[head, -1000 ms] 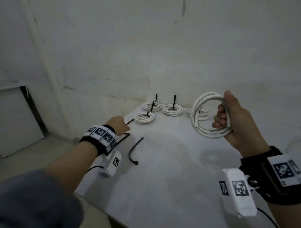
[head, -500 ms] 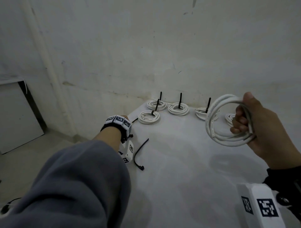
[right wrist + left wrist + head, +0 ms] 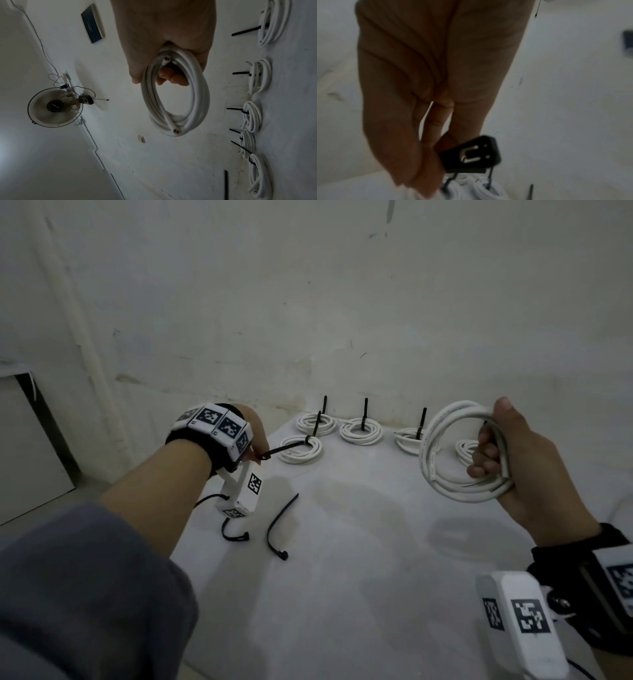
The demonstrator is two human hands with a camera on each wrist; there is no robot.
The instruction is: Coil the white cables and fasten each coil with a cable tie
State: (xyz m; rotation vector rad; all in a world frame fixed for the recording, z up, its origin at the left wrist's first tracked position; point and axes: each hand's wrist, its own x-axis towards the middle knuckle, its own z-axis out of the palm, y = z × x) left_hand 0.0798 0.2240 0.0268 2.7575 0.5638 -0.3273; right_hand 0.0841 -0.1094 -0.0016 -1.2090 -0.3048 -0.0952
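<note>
Two hands apart: right hand [image 3: 527,460] at frame right gripped untied white coil [image 3: 455,453] above table [image 3: 359,559]; left hand [image 3: 255,436] at centre-left pinched black tie [image 3: 274,453]. Two loose ties [image 3: 279,525] lay lower centre; tied coils [image 3: 360,431] lined far edge.

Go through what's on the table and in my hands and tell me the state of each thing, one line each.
Right hand: raised above the table, grips a coil.
Held coil: wound, no tie on it.
Left hand: pinches a black cable tie.
Pinched tie: lifted, loose, not around any coil.
Tied coils: lying flat by the wall, each fastened, tie tails sticking up.
Spare ties: two, loose on the table, curved.
</note>
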